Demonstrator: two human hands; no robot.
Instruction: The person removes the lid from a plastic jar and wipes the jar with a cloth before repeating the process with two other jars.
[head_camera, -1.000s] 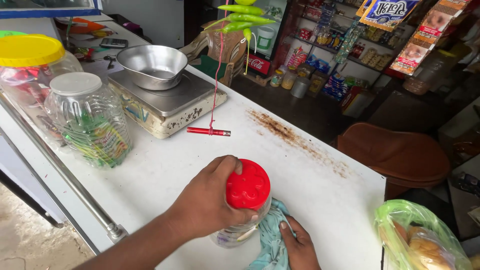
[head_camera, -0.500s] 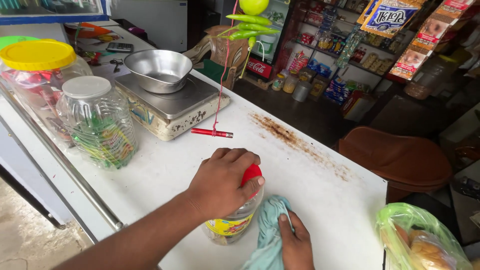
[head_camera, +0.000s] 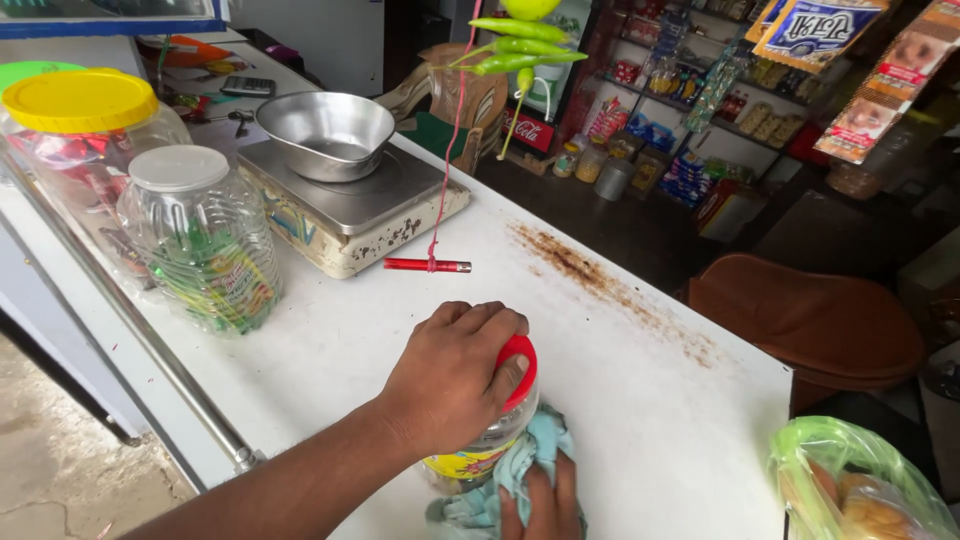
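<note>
Covering red lid (head_camera: 520, 362) of jar (head_camera: 478, 455), lower centre: left hand (head_camera: 450, 380), grip closed; right hand (head_camera: 540, 500) pressing cloth (head_camera: 500, 490). Risk: tipped jar sliding on smooth surface (head_camera: 400, 340).

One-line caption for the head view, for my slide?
Left hand covers a jar's red lid while right hand presses a blue cloth against it.
</note>
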